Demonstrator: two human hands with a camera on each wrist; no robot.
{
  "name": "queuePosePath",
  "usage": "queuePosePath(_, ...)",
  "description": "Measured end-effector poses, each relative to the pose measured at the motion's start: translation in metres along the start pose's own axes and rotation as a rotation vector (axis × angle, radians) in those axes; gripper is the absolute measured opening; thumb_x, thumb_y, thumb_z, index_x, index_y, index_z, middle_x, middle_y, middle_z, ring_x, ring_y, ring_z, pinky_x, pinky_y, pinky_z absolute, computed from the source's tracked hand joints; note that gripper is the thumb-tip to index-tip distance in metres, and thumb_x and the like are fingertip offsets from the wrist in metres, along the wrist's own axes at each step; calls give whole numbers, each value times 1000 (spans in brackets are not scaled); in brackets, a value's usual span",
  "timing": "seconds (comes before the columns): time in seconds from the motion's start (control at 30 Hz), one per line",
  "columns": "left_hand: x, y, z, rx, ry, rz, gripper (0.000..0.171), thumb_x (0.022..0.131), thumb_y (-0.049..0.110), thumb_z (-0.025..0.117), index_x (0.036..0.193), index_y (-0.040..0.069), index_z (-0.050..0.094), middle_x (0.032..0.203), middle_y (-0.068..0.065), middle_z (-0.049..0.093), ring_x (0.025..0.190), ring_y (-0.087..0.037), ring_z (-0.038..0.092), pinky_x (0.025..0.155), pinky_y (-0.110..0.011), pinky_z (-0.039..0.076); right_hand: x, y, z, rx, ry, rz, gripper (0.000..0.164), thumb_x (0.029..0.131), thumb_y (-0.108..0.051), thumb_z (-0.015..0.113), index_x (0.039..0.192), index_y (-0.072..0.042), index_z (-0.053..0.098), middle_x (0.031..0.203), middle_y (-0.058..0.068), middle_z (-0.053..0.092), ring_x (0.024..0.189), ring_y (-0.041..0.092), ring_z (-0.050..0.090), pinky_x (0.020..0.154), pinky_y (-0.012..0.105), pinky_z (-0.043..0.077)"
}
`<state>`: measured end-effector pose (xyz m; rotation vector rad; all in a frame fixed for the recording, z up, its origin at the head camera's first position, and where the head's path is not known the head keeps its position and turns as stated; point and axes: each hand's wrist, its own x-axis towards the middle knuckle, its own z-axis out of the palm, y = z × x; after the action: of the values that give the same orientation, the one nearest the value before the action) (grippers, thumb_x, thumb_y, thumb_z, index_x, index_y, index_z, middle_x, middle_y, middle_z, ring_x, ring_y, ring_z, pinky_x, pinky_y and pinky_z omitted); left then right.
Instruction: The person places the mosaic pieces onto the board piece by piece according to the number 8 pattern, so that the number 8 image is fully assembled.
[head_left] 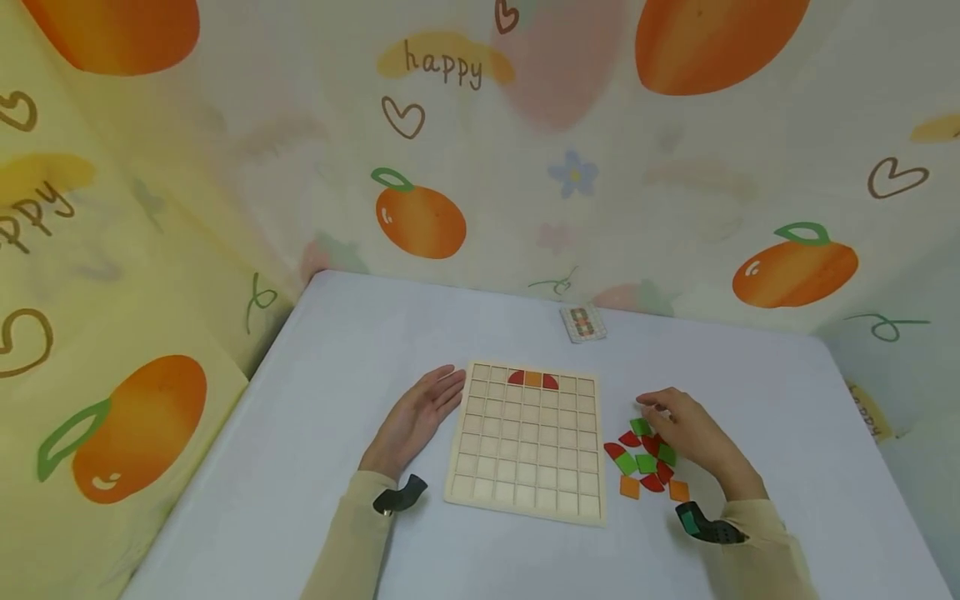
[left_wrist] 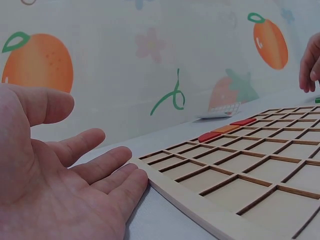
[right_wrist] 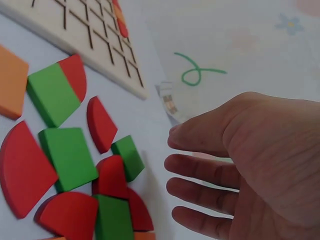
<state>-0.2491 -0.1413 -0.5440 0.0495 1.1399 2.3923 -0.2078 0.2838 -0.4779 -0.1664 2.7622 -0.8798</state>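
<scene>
A wooden grid board (head_left: 517, 458) lies between the hands. In its far row sit a red quarter-circle piece (head_left: 517, 378), an orange square piece (head_left: 533, 380) and another red quarter-circle piece (head_left: 551, 382), side by side. My left hand (head_left: 420, 417) rests palm up with loose fingers, fingertips right at the board's left rim. Over the far side of a loose pile of pieces hovers my right hand (head_left: 686, 429). The right wrist view shows its thumb and fingers (right_wrist: 200, 220) apart, holding nothing, beside a green piece (right_wrist: 129, 157) and a red piece (right_wrist: 102, 125).
The pile to the board's right mixes green squares (head_left: 646, 463), red quarter-circles (head_left: 664, 472) and orange squares (head_left: 629, 487). A card stack (head_left: 582, 323) with a printed pattern lies near the white table's (head_left: 360, 333) back edge, before a fruit-patterned backdrop (head_left: 480, 167).
</scene>
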Motion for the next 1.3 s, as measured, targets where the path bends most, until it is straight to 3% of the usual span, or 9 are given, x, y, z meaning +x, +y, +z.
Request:
queuePosePath(0.1, -1, -2, 0, 7, -8, -3, 56, 113, 27, 32, 161, 5, 14, 167, -18, 21, 157, -28, 22, 129, -34, 23, -4, 6, 5, -12, -13, -6, 33, 100, -12, 60, 129, 5, 63, 121, 23, 64, 106, 34, 61, 94, 56, 58)
queuePosePath(0.27, -1, -2, 0, 14, -3, 6, 56, 113, 27, 32, 161, 4, 14, 167, -18, 22, 157, -28, 22, 129, -35, 23, -4, 12, 9, -37, -28, -12, 35, 97, -11, 65, 129, 4, 63, 122, 24, 63, 112, 41, 61, 97, 60, 56)
queuePosePath(0.63, -1, -2, 1, 7, 18, 6, 55, 113, 26, 33, 160, 5, 17, 166, -18, 24, 156, -28, 24, 128, -35, 25, -3, 8, 12, -151, 16, -36, 22, 93, -8, 68, 114, -2, 72, 112, 18, 64, 101, 33, 58, 88, 56, 57)
queuePosePath(0.9, -2, -1, 1, 6, 8, 9, 56, 113, 26, 34, 161, 4, 16, 167, -18, 23, 157, -29, 23, 128, -35, 24, -3, 3, 13, -166, 28, 3, 11, 92, -8, 70, 101, -2, 71, 105, 15, 65, 99, 30, 57, 89, 54, 58)
queuePosePath(1.13, -1, -1, 1, 6, 4, 9, 56, 113, 26, 35, 160, 4, 17, 166, -18, 23, 157, -28, 23, 129, -35, 24, -3, 3, 13, -173, 22, 26, 22, 93, -10, 70, 114, -2, 70, 101, 11, 64, 93, 26, 56, 84, 51, 57)
queuePosePath(1.3, -2, -2, 0, 2, 9, 9, 55, 113, 26, 34, 160, 4, 17, 166, -18, 24, 156, -28, 23, 128, -35, 24, -3, 4, 16, -182, 33, 23, 20, 93, -9, 71, 111, -2, 71, 100, 11, 63, 92, 25, 55, 82, 48, 57)
